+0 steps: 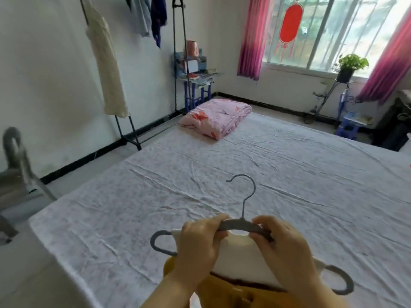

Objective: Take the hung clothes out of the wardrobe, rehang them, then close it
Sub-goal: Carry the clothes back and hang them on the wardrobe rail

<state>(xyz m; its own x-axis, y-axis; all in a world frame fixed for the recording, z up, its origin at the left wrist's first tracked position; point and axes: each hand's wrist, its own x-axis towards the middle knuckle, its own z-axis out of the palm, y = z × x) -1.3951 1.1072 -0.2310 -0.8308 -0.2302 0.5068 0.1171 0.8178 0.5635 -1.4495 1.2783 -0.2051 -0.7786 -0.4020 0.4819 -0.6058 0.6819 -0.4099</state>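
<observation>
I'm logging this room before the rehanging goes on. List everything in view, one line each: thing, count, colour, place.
hanger: one, grey, over the bed's near edge
white garment: one, white, on the hanger
yellow garment: one, mustard, under it at bottom edge
bed: one, white sheet, centre
quilt: one, pink, folded on the bed's far side
clothes rack: one, black, by the left wall
dress: one, cream, hanging on the rack
other clothes: a few, blue and grey, top of the rack
curtains: two, pink, flanking the window
potted plant: one, green, by the window
left hand: one, gripping the hanger
right hand: one, gripping the hanger
</observation>
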